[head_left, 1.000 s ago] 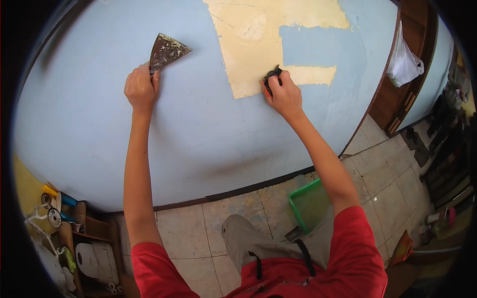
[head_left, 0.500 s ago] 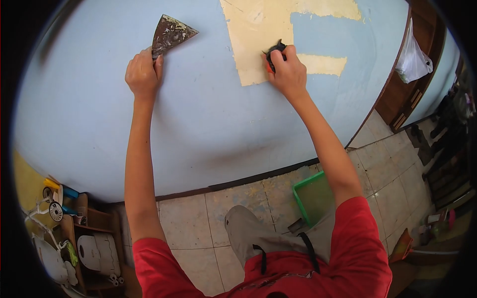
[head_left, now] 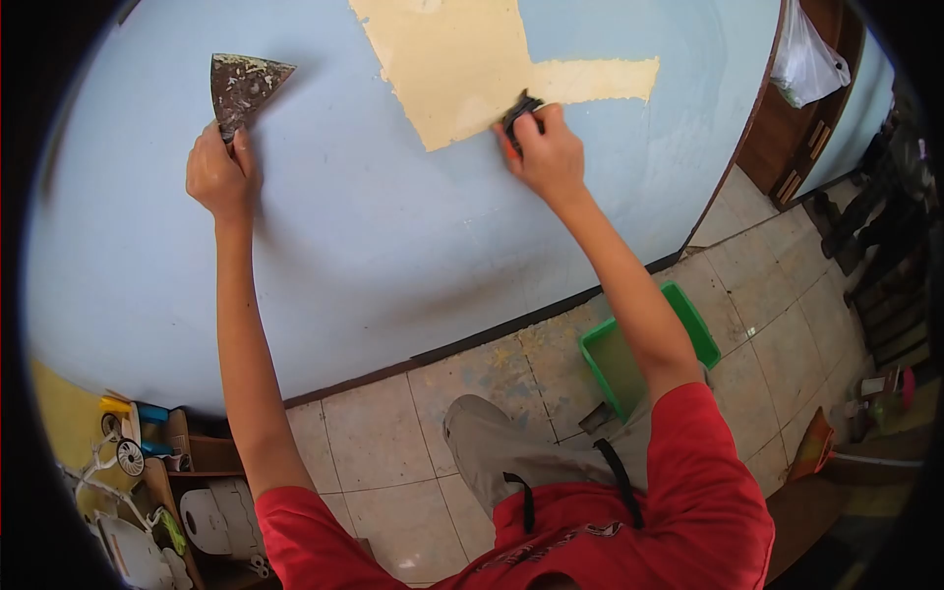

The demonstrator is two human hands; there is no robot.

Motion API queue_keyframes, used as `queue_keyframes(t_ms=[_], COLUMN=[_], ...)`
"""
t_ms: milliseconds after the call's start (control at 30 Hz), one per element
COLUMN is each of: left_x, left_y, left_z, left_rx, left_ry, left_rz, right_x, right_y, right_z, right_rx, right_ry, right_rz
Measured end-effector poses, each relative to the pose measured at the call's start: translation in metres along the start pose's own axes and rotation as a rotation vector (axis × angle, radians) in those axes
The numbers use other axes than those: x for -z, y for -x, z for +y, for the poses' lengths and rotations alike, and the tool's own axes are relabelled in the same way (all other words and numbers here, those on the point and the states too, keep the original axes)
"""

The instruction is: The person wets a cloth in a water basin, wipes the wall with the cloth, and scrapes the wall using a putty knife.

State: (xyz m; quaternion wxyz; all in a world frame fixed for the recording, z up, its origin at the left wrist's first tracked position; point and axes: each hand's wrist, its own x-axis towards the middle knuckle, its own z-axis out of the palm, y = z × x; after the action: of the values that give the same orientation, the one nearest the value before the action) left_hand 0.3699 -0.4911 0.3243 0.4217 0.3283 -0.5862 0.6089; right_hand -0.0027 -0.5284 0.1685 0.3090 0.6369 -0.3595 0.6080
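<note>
My left hand (head_left: pixel 220 175) is closed round the handle of a wide putty knife (head_left: pixel 244 90), its stained blade pointing up in front of the blue wall (head_left: pixel 344 236). In my right hand (head_left: pixel 551 157) is a small black and orange object (head_left: pixel 521 110); my fingers cover most of it, so its kind is unclear. It is at the lower right edge of a bare cream patch (head_left: pixel 462 69), where the blue paint is gone. A cream strip (head_left: pixel 600 81) runs off to the right from that patch.
A green tray (head_left: pixel 696 320) stands on the tiled floor (head_left: pixel 393 442) below my right arm. At lower left is a wooden shelf (head_left: pixel 177 442) beside a white-framed toy bike (head_left: pixel 128 457). A white plastic bag (head_left: pixel 808 59) hangs by the doorway at upper right.
The view has shifted, so the wall patch appears further left and higher. My right hand has moved down to the patch's lower edge. Both hands keep what they hold.
</note>
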Motion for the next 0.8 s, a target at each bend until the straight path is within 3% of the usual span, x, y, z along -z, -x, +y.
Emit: queue_keyframes(t_ms=[100, 200, 433, 500, 633, 700, 767, 800], left_x=[0.000, 0.002, -0.002, -0.003, -0.005, -0.005, -0.005, -0.008], left_y=[0.001, 0.003, 0.010, 0.006, 0.009, 0.009, 0.010, 0.012], left_z=[-0.001, -0.006, -0.014, -0.014, -0.019, -0.021, -0.028, -0.032], left_rx=[0.011, 0.060, 0.053, 0.012, 0.054, 0.070, 0.079, 0.079], left_ry=[-0.036, -0.060, -0.080, -0.092, -0.097, -0.131, -0.166, -0.151], left_rz=[0.004, -0.062, -0.058, -0.016, -0.054, -0.045, -0.087, -0.079], right_x=[0.016, 0.019, 0.022, 0.028, 0.028, 0.022, 0.031, 0.027], right_y=[-0.029, -0.064, 0.133, 0.141, 0.039, -0.024, -0.050, -0.035], right_z=[0.035, 0.050, 0.081, 0.101, 0.128, 0.130, 0.075, 0.074], right_rx=[-0.113, -0.145, -0.005, -0.297, -0.195, -0.018, -0.073, 0.028], right_ry=[0.067, 0.070, 0.063, 0.211, 0.201, 0.231, 0.130, 0.127], right_rz=[-0.013, 0.134, -0.127, -0.096, 0.124, 0.174, 0.063, 0.033])
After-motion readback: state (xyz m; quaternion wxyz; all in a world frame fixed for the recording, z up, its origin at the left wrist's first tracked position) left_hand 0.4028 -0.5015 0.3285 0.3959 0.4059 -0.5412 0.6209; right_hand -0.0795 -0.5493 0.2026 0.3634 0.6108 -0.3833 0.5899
